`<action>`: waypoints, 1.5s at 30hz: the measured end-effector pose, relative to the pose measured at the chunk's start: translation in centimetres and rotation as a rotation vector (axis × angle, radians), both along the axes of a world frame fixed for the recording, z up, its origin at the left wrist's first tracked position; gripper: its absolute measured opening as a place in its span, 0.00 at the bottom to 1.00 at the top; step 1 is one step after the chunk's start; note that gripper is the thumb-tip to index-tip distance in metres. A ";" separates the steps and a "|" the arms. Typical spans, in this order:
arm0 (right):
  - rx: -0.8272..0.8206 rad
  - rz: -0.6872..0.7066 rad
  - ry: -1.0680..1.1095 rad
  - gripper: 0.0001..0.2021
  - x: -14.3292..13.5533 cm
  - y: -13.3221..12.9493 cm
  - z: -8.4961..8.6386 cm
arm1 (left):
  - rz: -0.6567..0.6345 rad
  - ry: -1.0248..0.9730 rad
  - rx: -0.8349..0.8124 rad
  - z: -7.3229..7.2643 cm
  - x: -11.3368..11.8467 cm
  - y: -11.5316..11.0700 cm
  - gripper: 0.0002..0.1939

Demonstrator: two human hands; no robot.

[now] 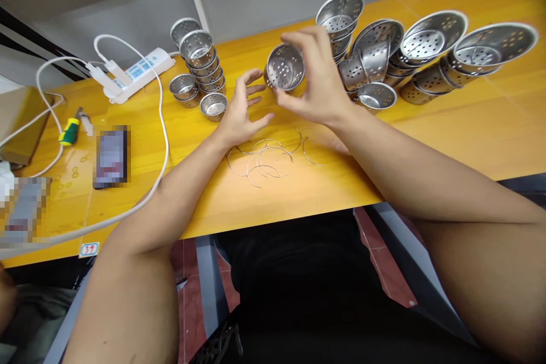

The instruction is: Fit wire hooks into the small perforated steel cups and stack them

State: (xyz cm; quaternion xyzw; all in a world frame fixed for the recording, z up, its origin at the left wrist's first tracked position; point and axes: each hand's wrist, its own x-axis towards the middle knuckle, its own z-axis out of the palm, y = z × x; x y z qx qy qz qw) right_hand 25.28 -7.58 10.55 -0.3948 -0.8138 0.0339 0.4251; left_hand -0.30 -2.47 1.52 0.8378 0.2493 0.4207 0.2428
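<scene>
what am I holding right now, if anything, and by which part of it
A perforated metal cup, held around its rim between thumb and fingers of your right hand. Your left hand is empty.

Head-worn view from above, facing forward and down over both hands (279,82)

Both bare forearms are being stretched out over the front, elbows bent. The bare, open left hand (243,108) is being held with its fingers spread, and the bare right hand (318,77) is being kept kinda curled, thumb and fingers in a pinch.
</scene>
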 end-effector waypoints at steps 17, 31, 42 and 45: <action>-0.114 -0.212 -0.411 0.44 1.0 0.6 0.1 | 0.048 0.116 -0.083 0.6 -0.4 -0.8 0.47; 0.020 -0.113 -0.278 0.41 1.5 2.2 -2.0 | 0.035 0.113 -0.091 0.1 -0.6 -0.5 0.46; -0.208 -0.047 -0.220 0.50 1.7 1.1 0.1 | -0.002 0.096 -0.120 -0.3 -0.7 -0.1 0.47; -0.271 -0.066 -0.225 0.50 1.4 0.6 0.9 | 0.010 0.113 -0.127 -0.1 -0.7 -0.2 0.47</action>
